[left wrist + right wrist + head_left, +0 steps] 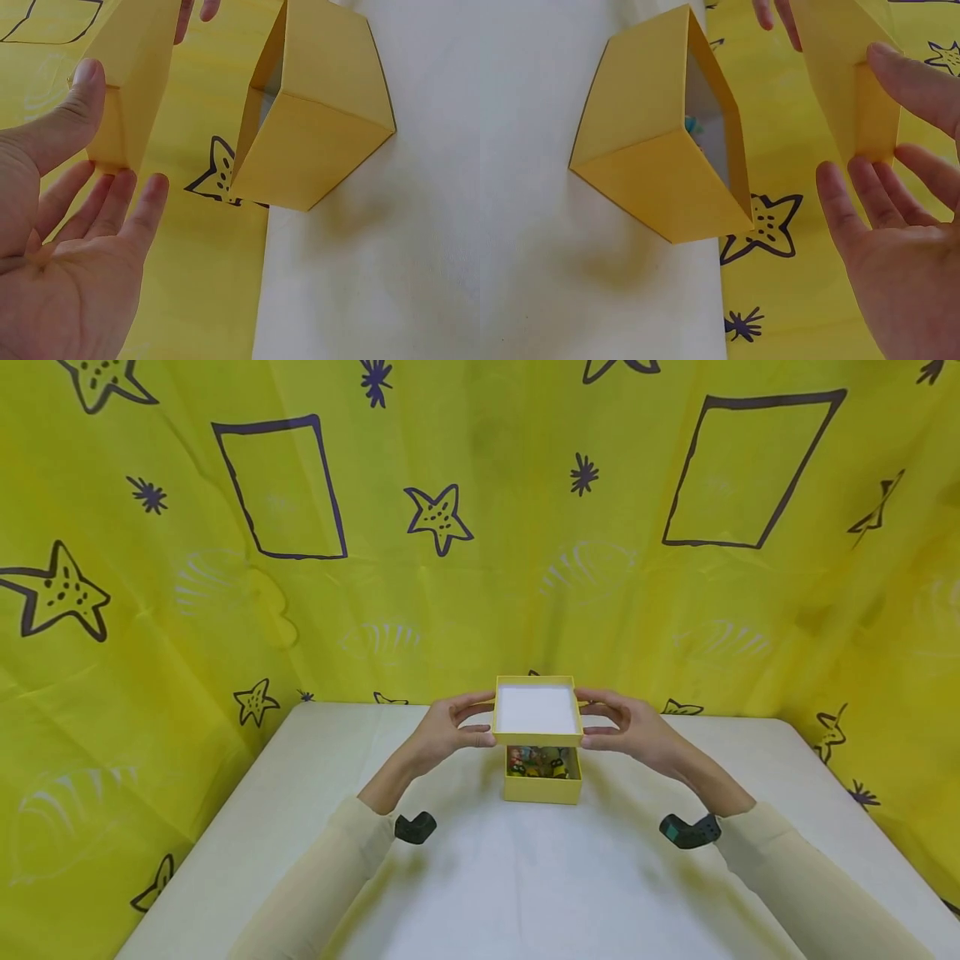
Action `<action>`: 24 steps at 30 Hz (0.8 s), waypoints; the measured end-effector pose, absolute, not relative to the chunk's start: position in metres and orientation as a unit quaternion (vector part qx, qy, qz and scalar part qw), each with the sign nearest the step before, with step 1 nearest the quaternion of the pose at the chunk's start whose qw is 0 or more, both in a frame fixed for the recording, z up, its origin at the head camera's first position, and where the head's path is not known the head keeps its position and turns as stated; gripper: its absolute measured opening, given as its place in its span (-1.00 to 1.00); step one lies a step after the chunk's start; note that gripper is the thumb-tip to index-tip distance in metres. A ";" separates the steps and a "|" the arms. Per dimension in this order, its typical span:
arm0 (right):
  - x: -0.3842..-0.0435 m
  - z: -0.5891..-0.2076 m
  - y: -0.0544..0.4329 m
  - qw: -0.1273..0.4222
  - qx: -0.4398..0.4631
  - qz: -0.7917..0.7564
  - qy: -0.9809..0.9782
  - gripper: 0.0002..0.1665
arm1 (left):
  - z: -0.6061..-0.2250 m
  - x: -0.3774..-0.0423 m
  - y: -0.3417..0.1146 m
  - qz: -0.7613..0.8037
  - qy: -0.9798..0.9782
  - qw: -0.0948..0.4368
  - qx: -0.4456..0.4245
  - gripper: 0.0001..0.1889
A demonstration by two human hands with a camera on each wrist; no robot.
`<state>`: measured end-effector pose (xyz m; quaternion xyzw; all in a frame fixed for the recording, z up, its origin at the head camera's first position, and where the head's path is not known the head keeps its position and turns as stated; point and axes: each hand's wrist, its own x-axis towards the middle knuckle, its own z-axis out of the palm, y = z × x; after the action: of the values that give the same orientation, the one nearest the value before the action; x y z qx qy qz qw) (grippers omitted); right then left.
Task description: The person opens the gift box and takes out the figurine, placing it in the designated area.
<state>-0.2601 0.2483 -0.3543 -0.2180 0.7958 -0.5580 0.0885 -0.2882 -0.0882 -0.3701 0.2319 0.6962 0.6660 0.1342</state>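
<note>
A yellow box lid [536,710] with a white inside is held up over the table, its inner face turned toward the head camera. My left hand [453,727] grips its left side, thumb at the near corner and fingers along the wall. On the opposite side my right hand [626,727] grips the lid the same way. Below and apart from the lid stands the yellow box [542,790], its top uncovered. Several small colourful items [542,763] lie inside it, partly hidden by the lid. In the right wrist view the box [634,184] shows its outer walls.
The box stands on a white table [525,877] near its far edge. Behind and at both sides hangs a yellow curtain [495,602] printed with stars and fish. A dark wrist device [415,828] sits by the left cuff, another device [690,832] by the right.
</note>
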 end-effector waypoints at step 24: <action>-0.268 -0.351 0.209 0.104 -0.276 -0.531 0.794 -0.06 | -0.367 -0.283 -0.132 0.618 0.745 0.119 0.224 -0.18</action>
<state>-0.2676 0.2085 -0.3507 -0.2761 0.7945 -0.5308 0.1042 -0.2832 -0.1318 -0.3669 0.2235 0.7446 0.6177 0.1187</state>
